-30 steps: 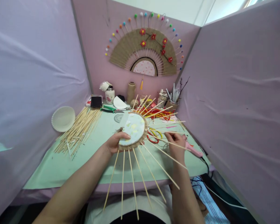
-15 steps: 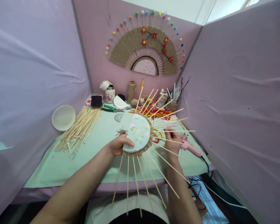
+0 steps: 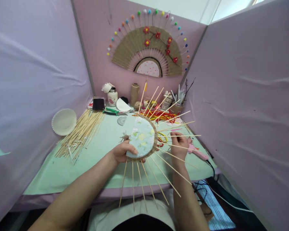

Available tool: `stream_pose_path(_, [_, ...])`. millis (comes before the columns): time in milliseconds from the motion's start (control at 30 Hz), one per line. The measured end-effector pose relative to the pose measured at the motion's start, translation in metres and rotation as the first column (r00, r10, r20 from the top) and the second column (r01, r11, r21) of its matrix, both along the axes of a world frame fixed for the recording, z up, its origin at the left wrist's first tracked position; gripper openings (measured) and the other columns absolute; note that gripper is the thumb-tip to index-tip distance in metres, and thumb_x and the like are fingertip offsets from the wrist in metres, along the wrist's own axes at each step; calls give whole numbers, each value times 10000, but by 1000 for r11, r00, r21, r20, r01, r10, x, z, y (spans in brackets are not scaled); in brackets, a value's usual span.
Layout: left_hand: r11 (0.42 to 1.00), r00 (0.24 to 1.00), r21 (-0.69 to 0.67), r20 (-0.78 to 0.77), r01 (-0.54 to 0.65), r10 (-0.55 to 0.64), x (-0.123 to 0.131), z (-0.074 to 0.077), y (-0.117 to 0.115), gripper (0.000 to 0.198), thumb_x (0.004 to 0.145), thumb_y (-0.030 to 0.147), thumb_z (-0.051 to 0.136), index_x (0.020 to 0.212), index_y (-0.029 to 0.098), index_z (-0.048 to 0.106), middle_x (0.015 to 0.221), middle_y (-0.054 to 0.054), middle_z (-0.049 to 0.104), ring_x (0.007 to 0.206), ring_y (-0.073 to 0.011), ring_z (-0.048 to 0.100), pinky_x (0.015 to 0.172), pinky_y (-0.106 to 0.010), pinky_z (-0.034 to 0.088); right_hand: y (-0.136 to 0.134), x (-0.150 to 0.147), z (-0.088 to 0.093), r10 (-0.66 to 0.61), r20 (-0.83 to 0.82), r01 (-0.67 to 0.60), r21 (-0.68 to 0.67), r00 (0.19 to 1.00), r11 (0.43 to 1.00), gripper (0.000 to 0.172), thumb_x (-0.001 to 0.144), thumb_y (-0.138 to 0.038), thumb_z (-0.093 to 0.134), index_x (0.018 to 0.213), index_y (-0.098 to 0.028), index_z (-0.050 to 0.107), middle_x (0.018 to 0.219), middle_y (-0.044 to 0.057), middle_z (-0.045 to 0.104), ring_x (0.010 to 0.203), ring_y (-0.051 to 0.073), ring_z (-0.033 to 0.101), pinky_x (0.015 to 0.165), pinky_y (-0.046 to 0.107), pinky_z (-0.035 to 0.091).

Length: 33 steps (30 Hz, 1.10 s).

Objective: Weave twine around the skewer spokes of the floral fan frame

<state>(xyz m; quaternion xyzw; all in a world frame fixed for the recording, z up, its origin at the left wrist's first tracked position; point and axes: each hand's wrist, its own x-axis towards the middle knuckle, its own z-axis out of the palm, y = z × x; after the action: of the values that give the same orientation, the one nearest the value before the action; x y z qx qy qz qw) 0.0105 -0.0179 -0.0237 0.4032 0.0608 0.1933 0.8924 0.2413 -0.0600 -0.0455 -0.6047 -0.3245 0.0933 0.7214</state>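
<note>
My left hand (image 3: 122, 151) grips the lower left edge of a half-round fan piece (image 3: 142, 138), thumb on its pale blue flowered face. Brown twine (image 3: 155, 138) edges the curved side, and a frayed tuft of it (image 3: 125, 137) sticks out above my left hand. Thin wooden sticks (image 3: 170, 170) radiate from the curve, up, right and down toward my lap. Among the right-hand sticks my right hand (image 3: 179, 144) is closed in a pinch. Whatever lies between its fingertips is too fine to make out.
A pile of loose sticks (image 3: 80, 134) and a white dish (image 3: 64, 122) lie left. Green-handled pliers (image 3: 112, 111), a protractor (image 3: 121, 120) and red and yellow cords (image 3: 159, 115) are behind. A pink glue gun (image 3: 198, 154) with its cable rests right. A finished fan (image 3: 132, 45) hangs on the back wall.
The fan piece has tilted slightly, and its lower sticks now reach less far down. Both hands keep nearly the same places and grips. The whole view has shifted a little.
</note>
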Motion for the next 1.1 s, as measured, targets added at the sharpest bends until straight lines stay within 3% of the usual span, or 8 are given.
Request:
stream_pose_path(200, [998,998,8,-9,63,-63,1,-1,-1,742,576,63,621,1308,157,546,1181,-187,670,1037,-322,638,697,-363,542,-3,-1,5,-21,33,22,-18,999,1000,284,681,-436,674,715,-155,643,627,4,589,645,153,508,661,301,432])
stream_pose_path(400, [997,997,-29,-23,-74,74,0,-4,2,693,567,28,614,1243,179,593,1182,-155,674,1018,-323,635,680,-370,533,-8,8,3,46,6,-46,-5,999,999,273,686,-419,697,731,-154,650,666,6,602,649,143,505,641,286,425])
stream_pose_path(533, [982,984,-51,0,-179,180,-1,-3,8,647,581,23,591,1204,196,609,1177,-127,679,966,-281,652,694,-365,535,-19,23,5,248,-158,-249,11,956,968,294,642,-391,766,811,-173,666,628,-31,546,554,92,439,530,232,364])
stream_pose_path(633, [968,970,-59,7,-244,245,-2,-4,13,608,604,34,575,1192,184,609,1155,-125,685,943,-272,659,718,-381,536,-30,35,12,420,-316,-401,125,851,907,307,613,-335,809,849,-206,662,649,-40,541,554,75,456,521,208,370])
stream_pose_path(700, [964,966,-63,-14,-258,258,-3,-6,16,595,610,38,573,1187,180,612,1119,-125,698,913,-269,669,723,-384,535,-37,42,17,480,-368,-436,201,796,877,301,617,-313,816,860,-222,662,687,-31,565,598,78,500,555,208,410])
stream_pose_path(867, [972,973,-66,-70,-226,221,-3,-8,18,635,606,43,585,1221,204,600,1135,-124,694,921,-284,671,725,-387,531,-51,50,29,537,-312,-441,330,784,835,277,618,-268,823,841,-231,664,691,-31,580,596,68,496,554,199,418])
stream_pose_path(1100, [990,989,-34,-68,-137,134,-2,-6,13,702,586,43,592,1268,207,571,1145,-134,692,953,-296,660,708,-373,523,-54,57,31,415,-262,-323,332,871,886,248,604,-248,820,771,-211,641,661,-31,607,549,66,495,477,183,363])
